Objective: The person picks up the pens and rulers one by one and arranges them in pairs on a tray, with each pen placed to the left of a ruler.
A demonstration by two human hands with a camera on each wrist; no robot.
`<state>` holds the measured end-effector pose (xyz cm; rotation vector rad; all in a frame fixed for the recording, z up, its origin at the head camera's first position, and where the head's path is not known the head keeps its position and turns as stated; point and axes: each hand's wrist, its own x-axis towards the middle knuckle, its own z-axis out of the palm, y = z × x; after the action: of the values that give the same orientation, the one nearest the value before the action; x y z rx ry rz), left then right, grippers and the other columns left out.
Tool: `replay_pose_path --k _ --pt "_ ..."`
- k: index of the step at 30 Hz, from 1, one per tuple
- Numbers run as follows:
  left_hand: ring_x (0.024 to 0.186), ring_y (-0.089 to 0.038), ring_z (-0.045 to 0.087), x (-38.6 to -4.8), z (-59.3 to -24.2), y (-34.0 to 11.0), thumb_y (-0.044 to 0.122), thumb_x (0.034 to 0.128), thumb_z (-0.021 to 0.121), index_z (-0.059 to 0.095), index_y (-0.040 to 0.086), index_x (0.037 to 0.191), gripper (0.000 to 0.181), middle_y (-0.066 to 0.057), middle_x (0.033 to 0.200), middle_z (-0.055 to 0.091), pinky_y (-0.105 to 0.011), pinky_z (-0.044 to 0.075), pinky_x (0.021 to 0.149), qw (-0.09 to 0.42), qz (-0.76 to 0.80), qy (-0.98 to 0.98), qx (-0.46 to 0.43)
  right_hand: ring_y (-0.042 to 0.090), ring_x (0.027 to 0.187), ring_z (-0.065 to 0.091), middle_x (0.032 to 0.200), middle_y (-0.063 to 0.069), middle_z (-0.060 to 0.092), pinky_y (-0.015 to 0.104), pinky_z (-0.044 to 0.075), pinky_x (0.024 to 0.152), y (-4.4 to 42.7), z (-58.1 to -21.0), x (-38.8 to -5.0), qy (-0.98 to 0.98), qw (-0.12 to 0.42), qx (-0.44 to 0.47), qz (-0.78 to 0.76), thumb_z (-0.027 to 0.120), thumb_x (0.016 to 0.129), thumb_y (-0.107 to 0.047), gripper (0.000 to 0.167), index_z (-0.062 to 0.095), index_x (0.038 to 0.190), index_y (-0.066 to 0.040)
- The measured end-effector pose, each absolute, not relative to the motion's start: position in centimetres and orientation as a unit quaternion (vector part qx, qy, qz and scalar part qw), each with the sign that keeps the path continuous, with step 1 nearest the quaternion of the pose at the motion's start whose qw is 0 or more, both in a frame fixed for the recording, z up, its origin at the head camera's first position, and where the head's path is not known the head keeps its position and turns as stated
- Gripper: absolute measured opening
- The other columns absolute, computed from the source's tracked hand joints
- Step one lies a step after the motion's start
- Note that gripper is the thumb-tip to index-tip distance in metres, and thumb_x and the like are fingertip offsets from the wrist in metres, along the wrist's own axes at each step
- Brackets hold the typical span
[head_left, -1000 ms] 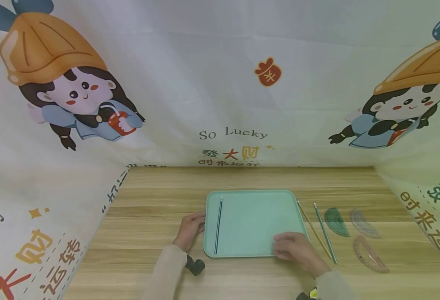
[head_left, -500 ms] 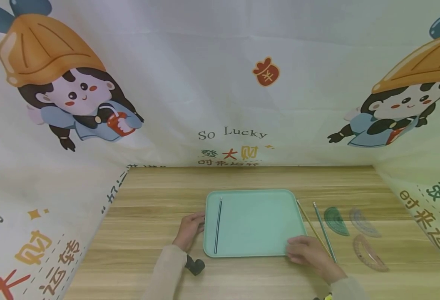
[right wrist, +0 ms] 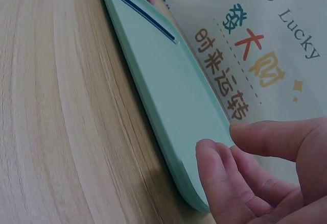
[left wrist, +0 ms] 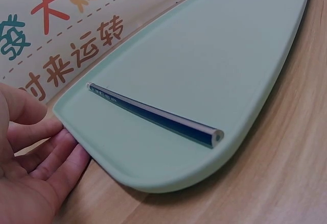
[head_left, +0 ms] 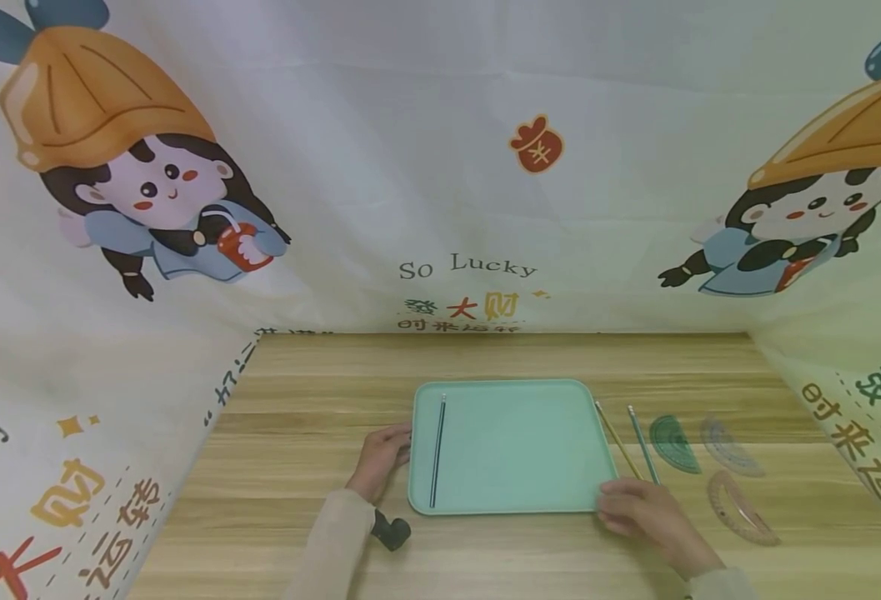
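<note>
Steadying hand: the left hand lies relaxed, gripping nothing, its fingertips at the left edge of the tray; light contact there probably suffices.
Right hand: loosely bent, thumb near the fingertips, apparently holding nothing; it is at the tray's near right corner, though whether it touches is hard to tell.
Tray position: flat on the desk, between both hands; it is best kept level.
Dark pencil: inside, along the left side; a jolt could roll it.
Loose pencils: the yellow pencil and teal pencil lie right of the tray, partly hidden; careful knuckles avoid nudging them.
</note>
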<state>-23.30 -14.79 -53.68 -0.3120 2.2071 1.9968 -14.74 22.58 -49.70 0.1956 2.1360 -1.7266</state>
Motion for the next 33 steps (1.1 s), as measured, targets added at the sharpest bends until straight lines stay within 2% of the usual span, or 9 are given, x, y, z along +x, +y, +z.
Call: replay_pose_path --k 14,22,33 --pt "0.109 -0.028 0.064 -23.1 -53.5 -14.8 0.01 0.0963 0.046 0.057 -0.006 0.125 0.034 -0.024 0.127 0.059 -0.031 0.057 0.094 0.079 0.668 0.732 -0.104 0.014 0.085 0.069 0.096 0.005 0.07 0.027 0.062 0.079 25.3 -49.4 -14.5 0.761 0.196 0.066 -0.615 0.063 0.088 -0.009 0.048 0.047 0.123 0.019" --pt "0.105 -0.026 0.066 -23.3 -53.9 -14.9 0.008 0.0952 0.047 0.058 -0.006 0.123 0.033 -0.024 0.125 0.06 -0.03 0.058 0.092 0.076 0.665 0.735 -0.111 0.009 0.084 0.067 0.097 -0.002 0.069 0.024 0.062 0.079 27.3 -49.4 -14.5 0.761 0.204 0.069 -0.612 0.062 0.089 -0.012 0.047 0.047 0.123 0.017" --pt "0.107 -0.028 0.065 -23.2 -53.7 -14.9 0.01 0.0962 0.047 0.057 -0.007 0.124 0.034 -0.024 0.125 0.06 -0.031 0.058 0.093 0.073 0.668 0.734 -0.1 0.013 0.079 0.062 0.094 -0.003 0.066 0.023 0.061 0.069 28.7 -49.2 -14.4 0.784 0.197 0.112 -0.578 0.062 0.09 -0.015 0.046 0.05 0.124 0.013"
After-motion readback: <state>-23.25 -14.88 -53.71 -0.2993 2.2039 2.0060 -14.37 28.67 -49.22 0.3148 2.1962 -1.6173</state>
